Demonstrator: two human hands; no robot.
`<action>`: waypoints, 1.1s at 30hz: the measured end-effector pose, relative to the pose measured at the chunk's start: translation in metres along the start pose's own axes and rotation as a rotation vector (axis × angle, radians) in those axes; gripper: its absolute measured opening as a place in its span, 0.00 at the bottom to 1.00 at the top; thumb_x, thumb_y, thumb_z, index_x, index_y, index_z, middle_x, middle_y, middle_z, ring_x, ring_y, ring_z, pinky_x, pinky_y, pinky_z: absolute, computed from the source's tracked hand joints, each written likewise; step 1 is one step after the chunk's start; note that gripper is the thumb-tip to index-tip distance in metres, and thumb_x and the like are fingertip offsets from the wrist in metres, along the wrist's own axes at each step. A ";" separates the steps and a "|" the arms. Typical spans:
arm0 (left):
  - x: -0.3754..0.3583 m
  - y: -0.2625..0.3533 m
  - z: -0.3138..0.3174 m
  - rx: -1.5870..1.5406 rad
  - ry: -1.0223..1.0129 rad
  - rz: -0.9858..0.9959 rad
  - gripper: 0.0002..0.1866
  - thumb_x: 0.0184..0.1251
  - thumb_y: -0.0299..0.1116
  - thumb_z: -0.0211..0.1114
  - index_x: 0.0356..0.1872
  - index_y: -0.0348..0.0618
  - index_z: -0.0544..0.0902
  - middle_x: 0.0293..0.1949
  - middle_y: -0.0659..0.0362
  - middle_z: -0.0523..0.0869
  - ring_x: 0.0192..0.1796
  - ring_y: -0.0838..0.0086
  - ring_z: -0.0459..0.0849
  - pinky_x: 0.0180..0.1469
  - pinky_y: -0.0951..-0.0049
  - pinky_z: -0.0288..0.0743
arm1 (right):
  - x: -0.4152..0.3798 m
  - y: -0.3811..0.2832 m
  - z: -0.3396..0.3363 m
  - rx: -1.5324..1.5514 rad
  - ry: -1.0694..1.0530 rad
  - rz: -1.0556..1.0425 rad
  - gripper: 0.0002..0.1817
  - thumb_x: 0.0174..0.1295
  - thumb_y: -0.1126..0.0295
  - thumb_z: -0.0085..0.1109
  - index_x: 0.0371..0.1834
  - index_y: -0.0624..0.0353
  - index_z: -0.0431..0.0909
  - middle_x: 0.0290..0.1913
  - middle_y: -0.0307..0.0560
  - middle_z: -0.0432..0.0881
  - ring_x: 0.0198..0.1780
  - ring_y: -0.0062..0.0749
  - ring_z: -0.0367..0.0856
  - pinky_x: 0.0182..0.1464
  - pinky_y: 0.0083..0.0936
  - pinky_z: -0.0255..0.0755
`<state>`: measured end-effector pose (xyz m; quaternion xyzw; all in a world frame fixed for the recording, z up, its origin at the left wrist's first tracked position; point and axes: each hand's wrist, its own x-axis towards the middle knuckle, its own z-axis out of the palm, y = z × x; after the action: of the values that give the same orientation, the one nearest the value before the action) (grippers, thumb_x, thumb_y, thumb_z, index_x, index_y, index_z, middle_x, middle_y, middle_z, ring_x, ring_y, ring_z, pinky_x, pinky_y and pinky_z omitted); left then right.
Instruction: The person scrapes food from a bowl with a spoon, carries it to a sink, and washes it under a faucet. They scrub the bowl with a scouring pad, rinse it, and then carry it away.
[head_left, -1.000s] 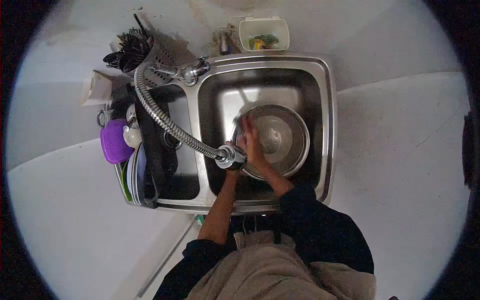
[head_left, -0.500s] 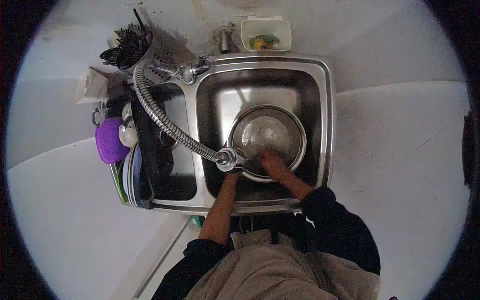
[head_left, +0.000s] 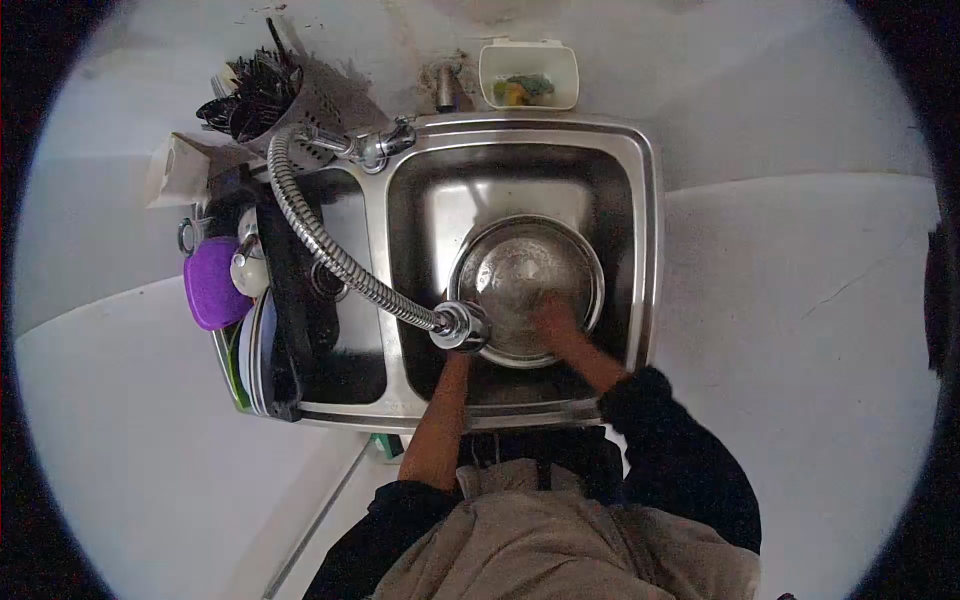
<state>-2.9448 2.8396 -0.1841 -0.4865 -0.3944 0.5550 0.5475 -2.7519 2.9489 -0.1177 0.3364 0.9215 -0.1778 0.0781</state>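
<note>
A round metal pan point(head_left: 520, 270) rests in the right basin of the steel sink point(head_left: 646, 240). My right hand point(head_left: 556, 322) is over the lower right part of the pan's inside, blurred, so its fingers and anything in them cannot be made out. Only the forearm and wrist of my left arm show clearly; the left hand is hidden beneath the faucet head point(head_left: 462, 326), by the pan's lower left rim. From the faucet base a ribbed metal hose point(head_left: 335, 255) curves down to that head.
Left of the basin stand a dark rack point(head_left: 285, 345) with plates, a purple container point(head_left: 213, 284) and a utensil holder point(head_left: 318, 105) full of dark utensils. Behind the sink are a white tub point(head_left: 528, 75) with green and yellow items and a small metal cylinder point(head_left: 445, 88).
My right hand has moved slightly right across the inside of the pan. The whole view has shifted a little, while my left arm stays beside the faucet head.
</note>
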 end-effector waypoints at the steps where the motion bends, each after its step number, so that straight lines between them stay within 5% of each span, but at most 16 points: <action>1: 0.006 -0.007 0.002 0.092 -0.043 -0.055 0.13 0.64 0.37 0.53 0.46 0.41 0.73 0.34 0.63 0.75 0.37 0.74 0.70 0.42 0.71 0.69 | -0.003 -0.015 -0.005 0.005 -0.085 0.033 0.12 0.52 0.70 0.50 0.34 0.64 0.80 0.49 0.63 0.73 0.50 0.49 0.74 0.50 0.46 0.69; 3: 0.018 -0.017 0.006 0.283 -0.145 -0.152 0.12 0.63 0.39 0.54 0.42 0.42 0.75 0.31 0.63 0.75 0.35 0.75 0.70 0.40 0.72 0.69 | 0.022 -0.063 -0.014 0.133 -0.153 0.066 0.13 0.52 0.70 0.50 0.38 0.64 0.79 0.48 0.62 0.74 0.51 0.53 0.73 0.52 0.48 0.67; 4: 0.018 0.033 -0.009 0.453 -0.160 -0.171 0.15 0.60 0.48 0.57 0.32 0.47 0.78 0.22 0.67 0.75 0.26 0.76 0.72 0.33 0.73 0.71 | 0.040 -0.068 -0.016 0.151 -0.034 -0.024 0.13 0.51 0.70 0.51 0.39 0.64 0.79 0.48 0.61 0.74 0.50 0.53 0.74 0.52 0.48 0.67; 6: 0.011 0.040 0.008 1.251 0.187 0.438 0.21 0.61 0.56 0.55 0.27 0.49 0.80 0.17 0.69 0.76 0.19 0.79 0.74 0.27 0.73 0.74 | 0.068 -0.063 -0.019 0.152 0.281 -0.089 0.15 0.50 0.71 0.52 0.41 0.64 0.77 0.46 0.60 0.75 0.47 0.54 0.75 0.51 0.45 0.69; 7: 0.009 0.029 0.012 1.066 0.147 0.346 0.20 0.63 0.54 0.53 0.30 0.48 0.80 0.18 0.68 0.77 0.20 0.79 0.74 0.27 0.72 0.74 | 0.082 -0.056 -0.025 0.133 0.472 -0.062 0.17 0.49 0.71 0.53 0.43 0.64 0.76 0.45 0.60 0.75 0.45 0.54 0.76 0.50 0.43 0.71; 9: 0.006 0.017 0.014 0.687 0.065 0.166 0.19 0.67 0.51 0.50 0.35 0.46 0.80 0.19 0.67 0.77 0.21 0.78 0.75 0.27 0.71 0.74 | 0.112 -0.020 -0.056 -0.102 -0.059 0.150 0.18 0.49 0.70 0.54 0.44 0.65 0.75 0.45 0.61 0.74 0.48 0.51 0.75 0.48 0.40 0.72; 13: 0.004 0.062 -0.003 1.144 0.080 0.485 0.18 0.68 0.48 0.49 0.39 0.44 0.78 0.26 0.65 0.78 0.29 0.76 0.77 0.36 0.70 0.74 | 0.053 0.031 -0.058 -0.021 0.069 0.231 0.16 0.48 0.71 0.54 0.42 0.64 0.77 0.43 0.60 0.75 0.45 0.48 0.77 0.41 0.41 0.74; 17: 0.006 0.042 -0.009 1.219 0.075 0.554 0.17 0.68 0.46 0.49 0.41 0.44 0.77 0.29 0.64 0.78 0.32 0.75 0.77 0.39 0.70 0.73 | 0.013 -0.026 -0.069 -0.028 -0.434 0.196 0.17 0.50 0.73 0.53 0.45 0.66 0.76 0.47 0.65 0.73 0.53 0.51 0.71 0.53 0.39 0.69; 20: 0.007 0.040 -0.010 1.238 0.073 0.544 0.16 0.68 0.45 0.49 0.42 0.44 0.76 0.31 0.63 0.78 0.34 0.74 0.77 0.41 0.70 0.73 | 0.017 -0.055 -0.047 0.187 -0.041 -0.049 0.18 0.50 0.73 0.53 0.45 0.66 0.75 0.48 0.65 0.73 0.52 0.54 0.71 0.57 0.43 0.65; 25: 0.003 0.039 -0.010 1.277 0.075 0.531 0.15 0.68 0.43 0.48 0.43 0.43 0.75 0.34 0.61 0.78 0.37 0.73 0.77 0.44 0.69 0.73 | 0.087 -0.038 -0.063 0.024 0.071 -0.032 0.16 0.54 0.70 0.48 0.45 0.66 0.75 0.49 0.60 0.73 0.52 0.54 0.72 0.56 0.46 0.64; 30: 0.006 0.036 -0.012 1.358 0.087 0.626 0.14 0.69 0.40 0.47 0.45 0.43 0.73 0.37 0.60 0.78 0.40 0.72 0.77 0.47 0.69 0.73 | 0.042 0.026 -0.058 -0.162 0.256 0.070 0.13 0.56 0.68 0.48 0.40 0.64 0.76 0.46 0.57 0.73 0.50 0.50 0.73 0.51 0.47 0.68; 33: 0.007 0.028 -0.010 1.538 0.137 0.833 0.14 0.69 0.39 0.47 0.46 0.42 0.72 0.39 0.59 0.78 0.42 0.71 0.77 0.49 0.69 0.73 | 0.003 -0.016 -0.048 -0.067 -0.244 0.161 0.15 0.55 0.67 0.51 0.42 0.64 0.76 0.49 0.58 0.72 0.53 0.50 0.72 0.52 0.46 0.68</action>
<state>-2.9403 2.8432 -0.2140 -0.1191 0.3325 0.7915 0.4988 -2.7659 2.9574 -0.0700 0.3825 0.8805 -0.1797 0.2146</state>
